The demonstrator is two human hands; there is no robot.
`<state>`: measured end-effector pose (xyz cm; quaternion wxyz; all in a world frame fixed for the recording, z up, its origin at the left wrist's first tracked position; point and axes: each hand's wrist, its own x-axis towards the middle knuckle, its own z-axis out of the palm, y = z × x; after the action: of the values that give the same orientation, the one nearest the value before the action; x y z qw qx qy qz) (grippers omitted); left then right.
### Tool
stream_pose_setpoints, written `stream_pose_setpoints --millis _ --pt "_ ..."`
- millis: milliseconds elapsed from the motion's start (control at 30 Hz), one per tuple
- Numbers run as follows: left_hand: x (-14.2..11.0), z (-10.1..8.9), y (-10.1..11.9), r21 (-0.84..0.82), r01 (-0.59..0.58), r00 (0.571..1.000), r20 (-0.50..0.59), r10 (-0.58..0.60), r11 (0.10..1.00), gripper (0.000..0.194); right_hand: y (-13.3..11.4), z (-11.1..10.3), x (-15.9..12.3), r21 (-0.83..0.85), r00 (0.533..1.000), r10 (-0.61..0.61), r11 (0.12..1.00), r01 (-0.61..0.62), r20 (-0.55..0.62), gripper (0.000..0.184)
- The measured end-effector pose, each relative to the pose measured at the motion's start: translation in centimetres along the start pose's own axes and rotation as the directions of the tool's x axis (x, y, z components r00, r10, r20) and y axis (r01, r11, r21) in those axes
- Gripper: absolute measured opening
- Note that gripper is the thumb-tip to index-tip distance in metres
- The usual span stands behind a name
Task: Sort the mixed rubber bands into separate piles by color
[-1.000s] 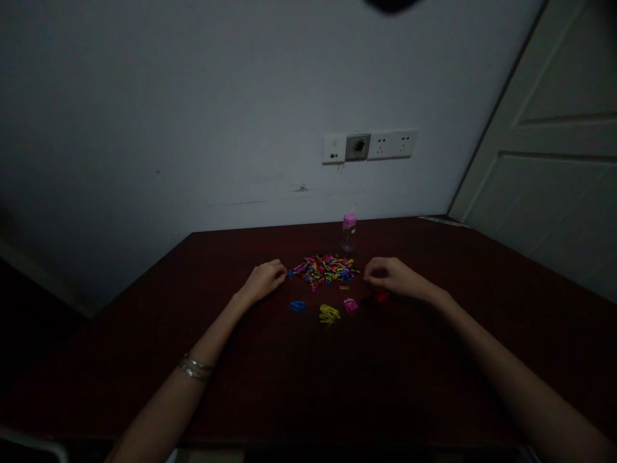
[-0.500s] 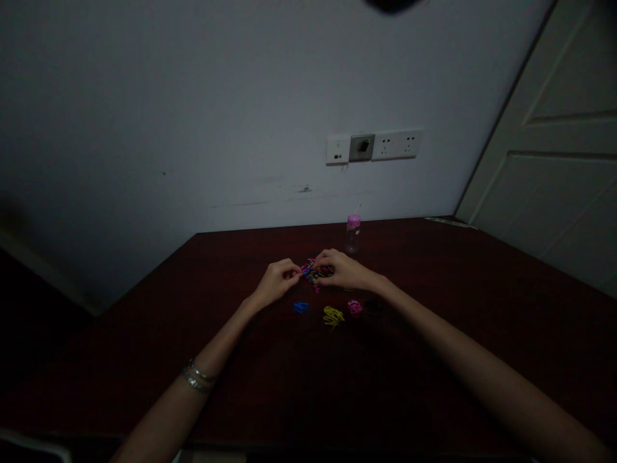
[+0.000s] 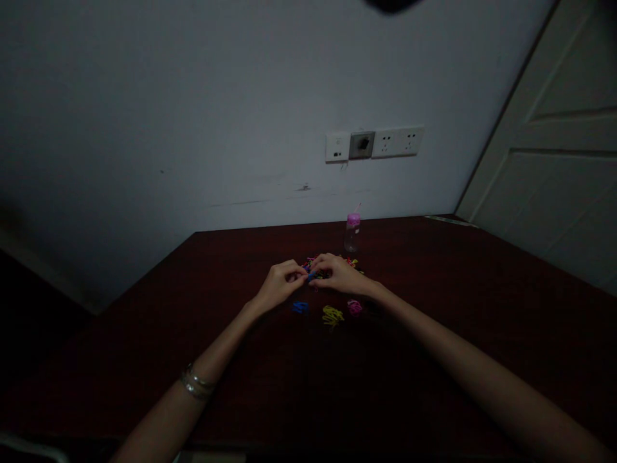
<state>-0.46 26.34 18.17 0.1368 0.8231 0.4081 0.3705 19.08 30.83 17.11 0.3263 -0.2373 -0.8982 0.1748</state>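
My left hand [image 3: 284, 281] has thumb and forefinger pinched on small blue loops [image 3: 311, 276] at the near left side of a mixed heap. My right hand [image 3: 337, 274] reaches over that heap, its thumb and fingertips curled round the same blue loops from the right. The heap of small multicoloured loops [image 3: 352, 262] is mostly hidden behind my right hand; whether they are bands or clips I cannot make out. Nearer me lie a small blue pile [image 3: 299, 307], a larger yellow pile [image 3: 332, 315] and a pink pile [image 3: 354, 307].
A clear bottle with a pink lid [image 3: 352, 235] stands behind the heap on the dark red table [image 3: 241, 251]. Wall sockets [image 3: 395, 143] sit above the table's back edge. A pale panelled door [image 3: 554, 167] is at the right. The light is dim.
My right hand has moved left from the right of the heap, over it, to the blue loops by my left hand. My left hand has shifted slightly right. The view has shifted a little.
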Motion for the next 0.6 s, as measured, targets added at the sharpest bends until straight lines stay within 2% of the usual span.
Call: stream_pose_setpoints --millis 600 --pt "-0.15 0.08 -0.47 0.051 0.001 0.999 0.04 -0.003 0.999 0.014 0.04 -0.41 -0.45 0.002 1.0 0.018 1.0 -0.019 0.004 0.004"
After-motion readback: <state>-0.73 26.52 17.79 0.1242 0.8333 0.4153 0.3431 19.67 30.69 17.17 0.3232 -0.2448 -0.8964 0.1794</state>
